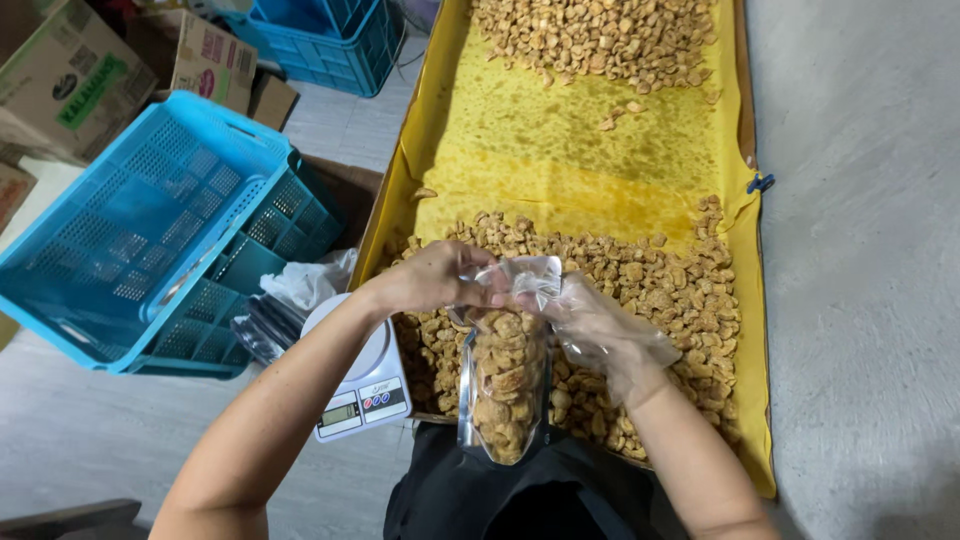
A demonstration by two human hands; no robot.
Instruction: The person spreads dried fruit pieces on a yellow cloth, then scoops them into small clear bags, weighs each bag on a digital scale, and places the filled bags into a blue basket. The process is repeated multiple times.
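My left hand (432,280) grips the top edge of a clear stand-up pouch (506,385) filled with golden fried snack pieces. My right hand (600,325), inside a thin clear plastic glove, is at the pouch's mouth on the other side, fingers bunched around the opening. The pouch hangs upright over the near end of a long tray lined with yellow oily paper (560,165). A heap of the same snack pieces (660,290) lies under my hands, and a second heap (600,40) sits at the far end.
A small white digital kitchen scale (362,385) stands left of the tray. Blue plastic crates (150,230) lie tipped on the floor at left, another crate (325,40) and cardboard boxes (70,80) behind. A grey wall (860,250) runs along the right.
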